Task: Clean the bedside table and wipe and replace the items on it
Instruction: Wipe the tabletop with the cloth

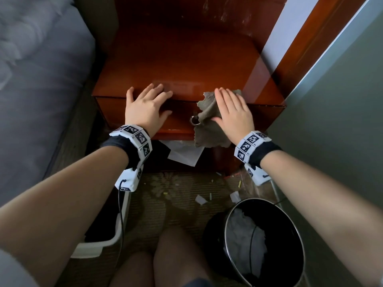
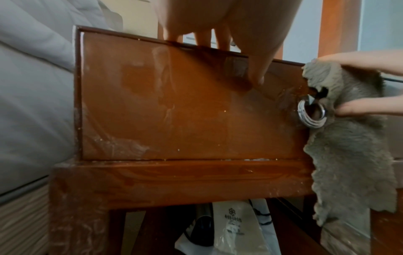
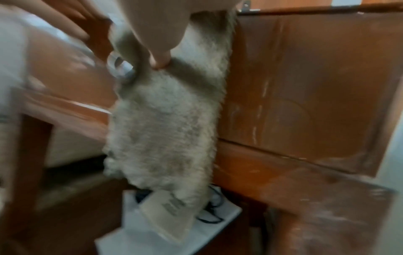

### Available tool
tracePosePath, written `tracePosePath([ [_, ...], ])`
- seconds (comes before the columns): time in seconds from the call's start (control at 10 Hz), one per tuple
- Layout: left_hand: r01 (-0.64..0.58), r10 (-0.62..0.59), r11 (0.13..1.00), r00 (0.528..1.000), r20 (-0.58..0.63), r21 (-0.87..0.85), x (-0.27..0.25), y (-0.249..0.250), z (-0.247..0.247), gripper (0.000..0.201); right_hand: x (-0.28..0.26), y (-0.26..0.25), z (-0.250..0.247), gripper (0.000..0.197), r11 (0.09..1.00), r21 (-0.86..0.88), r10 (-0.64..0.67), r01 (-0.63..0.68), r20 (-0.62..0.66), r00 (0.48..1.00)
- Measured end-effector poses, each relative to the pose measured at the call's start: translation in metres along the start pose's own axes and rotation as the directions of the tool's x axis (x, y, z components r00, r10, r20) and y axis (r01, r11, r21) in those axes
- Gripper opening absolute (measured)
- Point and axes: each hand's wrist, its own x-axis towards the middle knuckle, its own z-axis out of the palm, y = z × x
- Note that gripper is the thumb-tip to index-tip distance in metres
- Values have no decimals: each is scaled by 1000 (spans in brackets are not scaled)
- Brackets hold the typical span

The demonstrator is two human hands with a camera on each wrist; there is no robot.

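Head: desk (image 1: 182, 65) top bare; my left hand (image 1: 145, 108) flat on its edge, right hand (image 1: 234, 112) flat, pressing cloth (image 1: 209, 125) over the front.
Left wrist: cloth may snag ring pull (image 2: 311, 113).
Right wrist: blurred; the cloth hangs over the shelf's papers (image 3: 165, 215).

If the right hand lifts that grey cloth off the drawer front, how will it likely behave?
Likely floppy: the grey cloth drapes limply below the right hand. Probably light, hanging from flat fingers alone. It may snag the ring pull it partly covers.
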Motion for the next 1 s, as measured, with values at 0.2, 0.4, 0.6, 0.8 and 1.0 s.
tracePosePath([
  [0.2,-11,11,1000,1000,-1,26,-1,-1,1,49,-12,40,3,77,994,-34,109,-107,67,992],
  [0.4,-5,5,999,1000,-5,35,-1,0,1,50,-32,98,4,78,981,-21,192,-191,168,967],
  [0.6,-9,9,1000,1000,3,24,-2,0,-1,51,-39,117,-1,76,955,35,278,-295,245,929],
  [0.8,-17,17,999,1000,5,33,-2,-1,0,51,-31,100,-9,76,947,19,300,-319,292,908],
  [1.0,-22,21,999,1000,14,44,-2,-1,0,53,11,23,-15,76,979,93,154,-181,241,958],
])
